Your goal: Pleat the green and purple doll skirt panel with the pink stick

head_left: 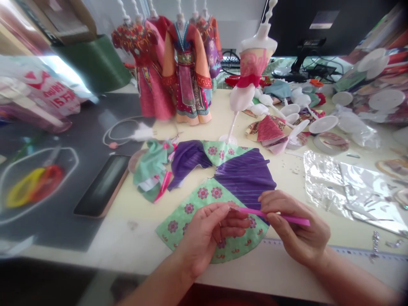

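Observation:
My right hand [296, 225] grips a slim pink stick-like tool [251, 211] between thumb and fingers, its wider end sticking out to the right. At the tool's thin pale tip, the thumb and forefinger of my left hand [207, 233] are pinched together, while its other fingers curl loosely. Below both hands lies a flat, fan-shaped green cloth piece [188, 208] with pink flower prints. Beyond it, a striped purple cloth panel [245, 178], a smaller green flowered panel [219, 149] and another purple piece [188, 155] spread around in a ring.
Small dressed mannequins [188, 72] stand at the back beside a bare-armed doll form [242, 76]. Left are a phone [103, 185], yellow-and-red scissors [35, 187] and crumpled green fabric [151, 165]. Right lie clear plastic bags [366, 182], a tape roll [331, 143] and a ruler [360, 252].

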Tool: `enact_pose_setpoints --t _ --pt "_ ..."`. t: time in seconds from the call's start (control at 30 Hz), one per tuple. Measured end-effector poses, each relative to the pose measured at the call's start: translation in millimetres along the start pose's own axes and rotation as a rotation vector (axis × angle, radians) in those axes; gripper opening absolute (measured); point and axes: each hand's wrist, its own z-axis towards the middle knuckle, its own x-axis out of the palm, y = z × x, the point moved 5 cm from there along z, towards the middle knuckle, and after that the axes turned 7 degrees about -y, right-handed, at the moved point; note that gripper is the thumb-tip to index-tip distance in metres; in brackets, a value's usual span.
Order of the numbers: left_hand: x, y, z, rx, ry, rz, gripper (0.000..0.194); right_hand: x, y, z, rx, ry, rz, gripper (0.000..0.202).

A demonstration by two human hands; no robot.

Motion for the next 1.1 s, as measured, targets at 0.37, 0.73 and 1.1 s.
enact_pose_setpoints --t 0.37,0.73,1.1 --pt "-3.9 2.0 -0.2 -0.023 -0.028 -0.015 0.016 -0.1 1.8 0.0 0.001 0.002 -0.009 0.020" --pt "-4.6 2.3 1.0 -0.013 -0.046 0.003 0.017 -5.9 -19.0 -3.0 0.256 -0.172 0.164 0.013" --pt "-3.4 -0.4 -0.8 0.039 -0.062 0.057 0.018 -3.0 -15.9 -1.5 0.238 -0.126 0.149 0.011"
